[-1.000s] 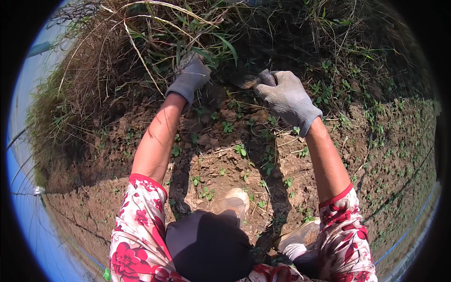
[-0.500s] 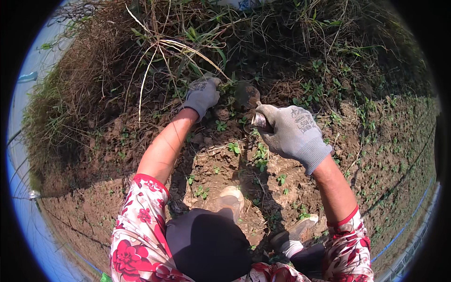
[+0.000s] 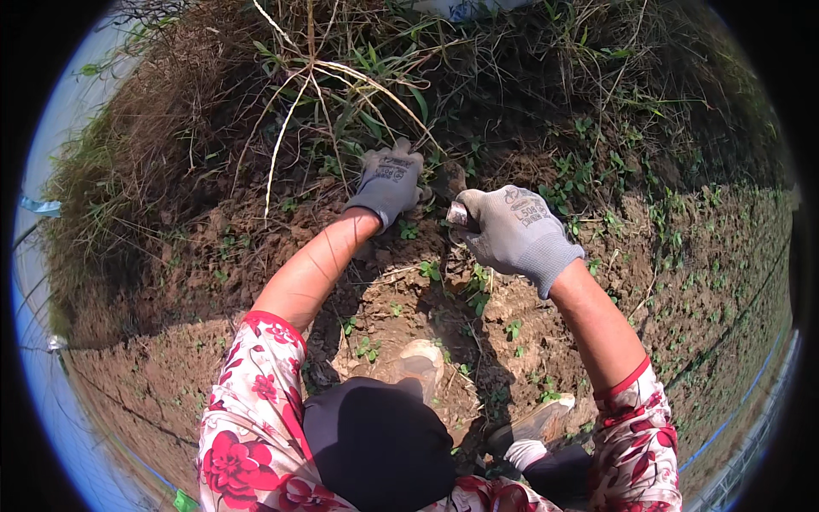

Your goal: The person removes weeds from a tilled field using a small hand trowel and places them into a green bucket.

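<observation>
Both my hands wear grey work gloves. My left hand [image 3: 391, 183] is down among weeds at the foot of the grassy bank, fingers curled toward the soil. Its fingertips are partly hidden, and what they hold I cannot make out. Just to its right, my right hand [image 3: 510, 226] is closed around the handle of a short-handled digging tool [image 3: 458, 213]. The tool's dark blade points away from me, close to the left glove and against shaded brown soil. Long pale grass stalks [image 3: 363, 79] arch above my left hand.
A bank of dry and green grass [image 3: 171, 136] rises ahead. Small green seedlings [image 3: 429, 270] dot the sunlit soil before me. My shoes [image 3: 422, 363] stand on the dirt below. Bluish sheeting [image 3: 41, 264] runs along the left, and a blue line [image 3: 725, 422] lies at right.
My left hand has moved a little right, turning its back more to view. My right hand has shifted slightly left with the tool, so the two are closer together.
</observation>
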Available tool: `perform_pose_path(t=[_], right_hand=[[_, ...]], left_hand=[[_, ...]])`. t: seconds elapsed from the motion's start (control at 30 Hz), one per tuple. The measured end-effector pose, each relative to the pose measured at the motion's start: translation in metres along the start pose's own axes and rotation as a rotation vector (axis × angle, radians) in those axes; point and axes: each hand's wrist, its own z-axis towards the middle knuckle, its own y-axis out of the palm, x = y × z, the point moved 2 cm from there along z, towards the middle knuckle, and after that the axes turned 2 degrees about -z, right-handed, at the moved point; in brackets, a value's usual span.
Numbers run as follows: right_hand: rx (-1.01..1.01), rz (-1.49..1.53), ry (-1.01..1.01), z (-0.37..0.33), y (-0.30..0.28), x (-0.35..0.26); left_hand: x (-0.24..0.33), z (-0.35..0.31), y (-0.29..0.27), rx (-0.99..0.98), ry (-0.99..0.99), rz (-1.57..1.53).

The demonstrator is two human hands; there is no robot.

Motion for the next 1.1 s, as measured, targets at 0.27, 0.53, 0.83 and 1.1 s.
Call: perform_pose_path(t=[0.27, 0.53, 0.83, 1.1], right_hand=[[-0.103, 0.014, 0.111, 0.027, -0.018, -0.030], [-0.076, 0.249, 0.173, 0.042, -0.005, 0.002], [0.043, 0.385, 0.094, 0.010, 0.037, 0.004], [-0.011, 0.292, 0.224, 0.024, 0.038, -0.005]], left_hand=[[-0.017, 0.011, 0.029, 0.191, 0.081, -0.099], [-0.015, 0.019, 0.035, 0.344, 0.013, -0.232], [-0.014, 0.023, 0.018, 0.230, -0.204, -0.289], [-0.036, 0.040, 0.034, 0.280, -0.261, -0.436]])
